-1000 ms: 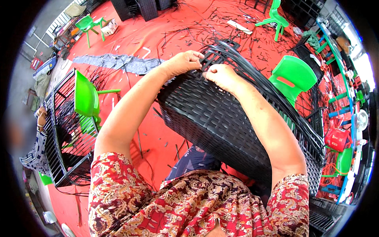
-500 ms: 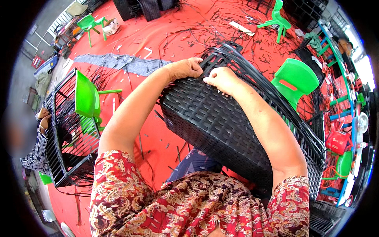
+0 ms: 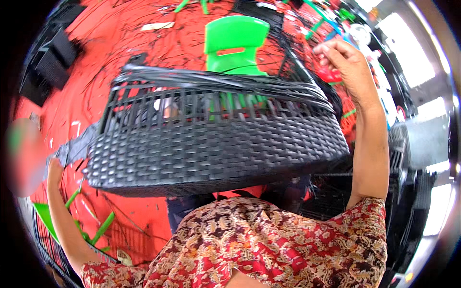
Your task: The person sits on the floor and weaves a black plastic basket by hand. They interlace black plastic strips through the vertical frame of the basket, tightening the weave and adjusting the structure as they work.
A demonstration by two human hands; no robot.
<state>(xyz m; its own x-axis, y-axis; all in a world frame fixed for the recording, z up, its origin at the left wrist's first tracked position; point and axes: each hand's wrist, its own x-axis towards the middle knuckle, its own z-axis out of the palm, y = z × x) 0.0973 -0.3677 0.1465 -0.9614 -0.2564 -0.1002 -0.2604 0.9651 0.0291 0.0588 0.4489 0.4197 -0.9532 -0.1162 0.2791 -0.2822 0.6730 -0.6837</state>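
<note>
A black woven piece of furniture [image 3: 216,149] lies across the front of me, its lower part closely woven and its upper part an open frame of bars. Along its upper edge runs a bundle of loose black plastic strips [image 3: 230,81]. My right hand [image 3: 343,57] is raised beyond the right end, fingers curled and pressed together; whatever they may hold is too small to make out. Off the left end, my left hand [image 3: 55,167] hangs low with the arm stretched out, and its fingers do not show clearly. Neither hand touches the weave.
Behind the frame stands a green plastic chair [image 3: 235,43]. Cut black strips litter the red floor covering [image 3: 144,45]. Dark woven pieces [image 3: 57,60] stand at the far left. Green chair legs [image 3: 102,228] show at the lower left. A dark rack [image 3: 331,192] is at my right.
Both hands have left the frame's upper corner and spread wide apart, left hand to the left, right hand to the upper right. My view has turned right, so the piece now lies crosswise.
</note>
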